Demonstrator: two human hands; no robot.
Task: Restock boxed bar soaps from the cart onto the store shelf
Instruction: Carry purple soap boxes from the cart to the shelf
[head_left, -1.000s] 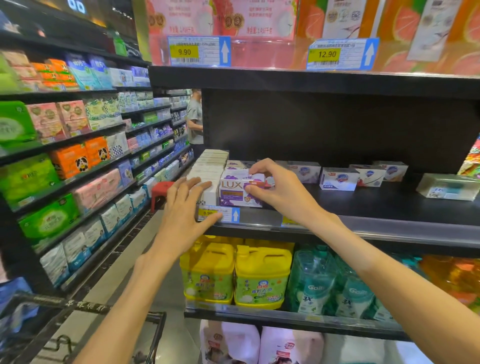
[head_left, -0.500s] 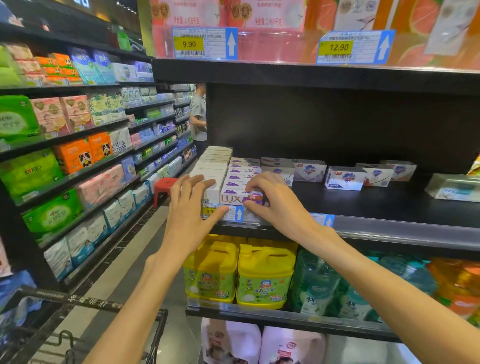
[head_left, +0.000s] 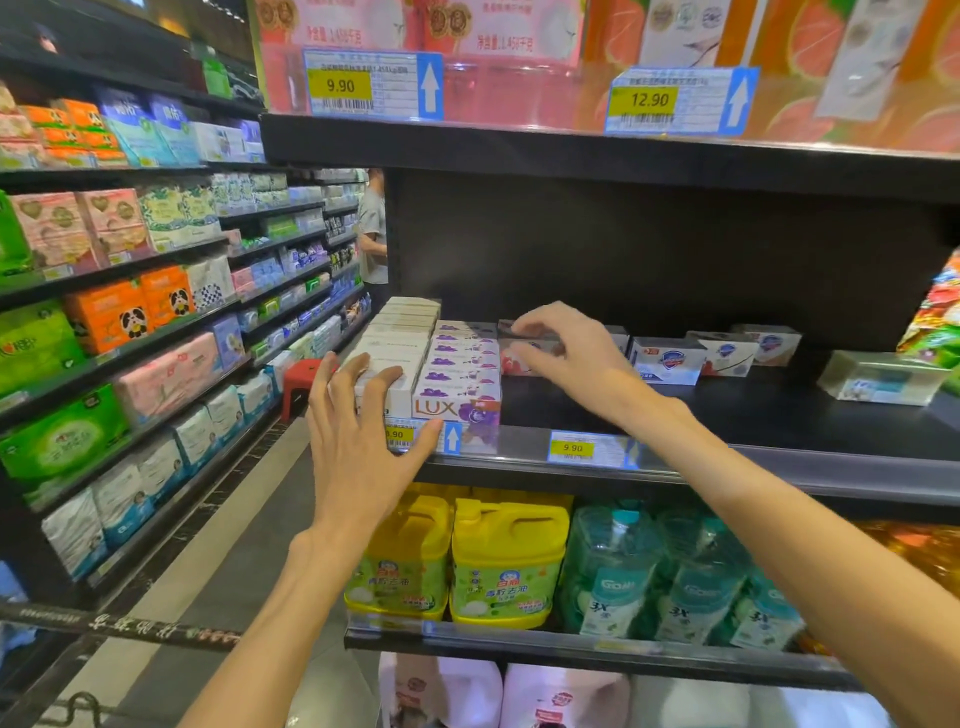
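On the black store shelf (head_left: 779, 470) a row of purple-and-white LUX soap boxes (head_left: 457, 405) runs front to back. To its left stands a taller stack of white soap boxes (head_left: 402, 338). My left hand (head_left: 363, 436) presses flat against the front of the white stack, fingers spread and thumb on the shelf's price strip. My right hand (head_left: 569, 356) reaches to the right of the LUX row, and its fingertips and thumb pinch a blurred red-and-white soap box (head_left: 524, 361). The cart's contents are out of view.
Several white-and-blue soap boxes (head_left: 667, 361) sit further right, then a clear-wrapped pack (head_left: 883, 376). Yellow detergent jugs (head_left: 506, 561) fill the shelf below. The cart handle (head_left: 130, 626) crosses the lower left. A red stool (head_left: 304, 379) and a person (head_left: 373, 234) stand down the aisle.
My right hand has left the front LUX box, now seated at the shelf edge, and moved right and back to the red-and-white box. My left hand has stayed on the white stack.
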